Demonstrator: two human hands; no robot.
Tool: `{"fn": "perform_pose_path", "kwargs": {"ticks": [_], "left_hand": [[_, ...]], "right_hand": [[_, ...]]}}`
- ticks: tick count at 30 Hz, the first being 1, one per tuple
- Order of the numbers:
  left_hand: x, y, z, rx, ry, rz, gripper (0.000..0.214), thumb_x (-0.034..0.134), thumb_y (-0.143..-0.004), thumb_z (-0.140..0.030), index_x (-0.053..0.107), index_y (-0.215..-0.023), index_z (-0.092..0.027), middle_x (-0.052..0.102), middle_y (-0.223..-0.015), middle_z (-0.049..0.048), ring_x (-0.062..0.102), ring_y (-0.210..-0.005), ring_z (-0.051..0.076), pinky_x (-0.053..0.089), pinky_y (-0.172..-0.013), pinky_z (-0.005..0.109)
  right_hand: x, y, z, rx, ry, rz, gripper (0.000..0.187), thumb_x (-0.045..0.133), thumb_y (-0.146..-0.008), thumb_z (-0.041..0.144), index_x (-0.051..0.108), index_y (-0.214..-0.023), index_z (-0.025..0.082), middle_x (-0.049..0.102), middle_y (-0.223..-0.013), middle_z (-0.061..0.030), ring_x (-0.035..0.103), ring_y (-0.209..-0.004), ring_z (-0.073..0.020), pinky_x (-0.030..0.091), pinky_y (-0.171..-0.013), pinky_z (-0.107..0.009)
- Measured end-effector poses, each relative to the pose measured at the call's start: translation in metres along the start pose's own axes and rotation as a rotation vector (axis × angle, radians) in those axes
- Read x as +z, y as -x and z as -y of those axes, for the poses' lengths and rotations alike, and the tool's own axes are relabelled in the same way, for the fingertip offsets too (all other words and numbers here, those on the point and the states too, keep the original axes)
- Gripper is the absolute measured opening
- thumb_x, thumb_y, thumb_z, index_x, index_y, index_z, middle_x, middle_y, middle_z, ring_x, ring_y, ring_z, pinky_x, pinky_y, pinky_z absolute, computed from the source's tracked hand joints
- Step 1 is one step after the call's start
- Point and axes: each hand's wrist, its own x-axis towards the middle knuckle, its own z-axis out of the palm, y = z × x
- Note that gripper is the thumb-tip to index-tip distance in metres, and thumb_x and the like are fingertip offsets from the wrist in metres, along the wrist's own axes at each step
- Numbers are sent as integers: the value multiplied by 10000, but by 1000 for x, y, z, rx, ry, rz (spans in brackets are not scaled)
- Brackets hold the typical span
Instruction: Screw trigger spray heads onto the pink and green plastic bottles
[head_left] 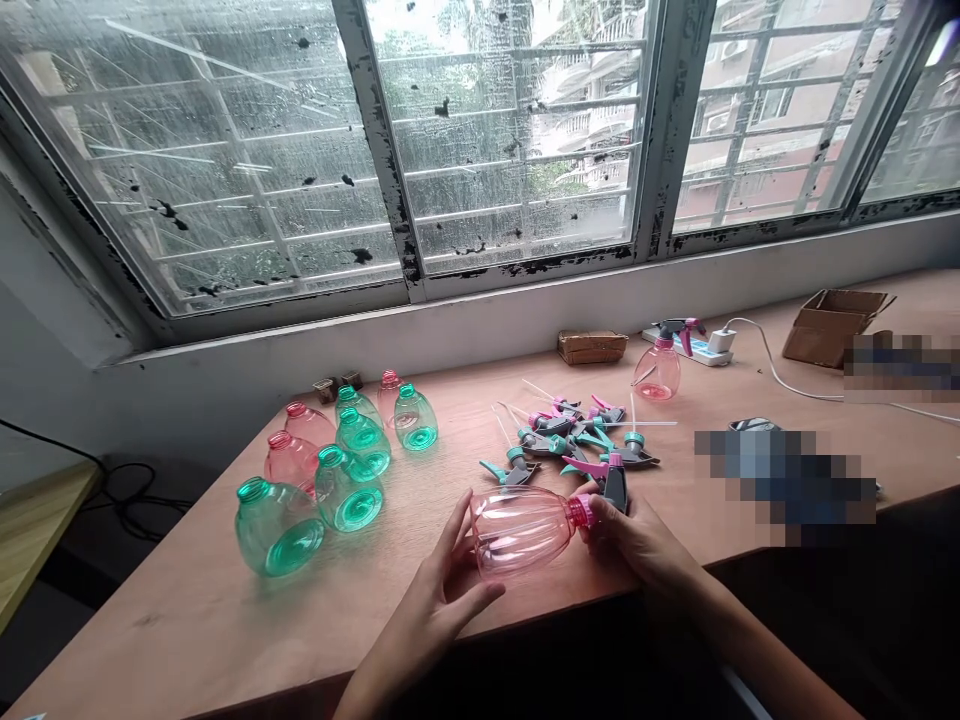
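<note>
A clear pink spray bottle (521,530) lies on its side in the air above the table's front edge, its base to the left. My left hand (442,590) cups the base, thumb below and fingers behind. At the neck, my right hand (637,540) grips the pink collar of a grey spray head (616,485) with a pink trigger. The head sits at the bottle's mouth; how tightly it is screwed on cannot be seen. Just beyond lies a pile of loose spray heads (555,440) in grey, teal and pink, with thin white tubes.
Several open green bottles (281,535) and pink bottles (289,460) stand at left. A pink bottle with its sprayer (658,372) stands at the back, near a power strip (697,348) with a white cable. Cardboard boxes (829,328) are along the window side; blurred items lie at right.
</note>
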Motion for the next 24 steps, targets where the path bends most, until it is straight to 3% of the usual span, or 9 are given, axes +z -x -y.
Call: {"fn": "perform_pose_path", "kwargs": {"ticks": [4,8,11,14,20,24], "left_hand": [[0,-1,1,0,2,12,895,687,-939,-348,69,-1587,-340,373,-1594,88,442,-1405,310,267,-1213,520],[-4,0,7,16,-59,15,947,718,-918,-359,48,-1588,-339,288,-1633,85,414,-1423,303,303,-1207,474],[-6,0,8,15,-46,-1,859,685,-936,-392,136,-1588,-292,250,-1646,84,365,-1450,311,343,-1191,443],[-6,-2,7,0,-40,-4,810,698,-928,-369,221,-1574,-264,309,-1624,88,369,-1447,317,349,-1188,447],[-3,-5,3,-8,24,34,929,712,-920,-361,75,-1592,-283,380,-1586,126,473,-1381,313,308,-1200,500],[-2,-1,5,-9,-42,25,976,727,-906,-378,38,-1592,-288,331,-1613,103,355,-1458,300,220,-1237,481]], "right_hand": [[1,1,3,6,12,5,382,713,-869,530,628,-934,163,641,-664,0,575,-546,-127,454,-540,-257],[2,1,5,14,12,4,412,727,-845,556,626,-939,167,650,-672,-6,582,-554,-138,460,-546,-267],[2,1,5,13,20,7,418,722,-843,565,630,-936,167,650,-674,-8,582,-557,-138,458,-545,-265],[2,1,5,22,30,5,411,717,-850,560,634,-934,166,646,-675,-7,583,-561,-139,457,-545,-263],[3,1,7,15,3,-25,424,748,-816,566,640,-926,170,630,-722,-10,581,-600,-149,476,-554,-272],[4,1,7,3,23,-7,404,731,-837,559,647,-919,172,629,-716,-10,578,-601,-149,473,-564,-273]]}}
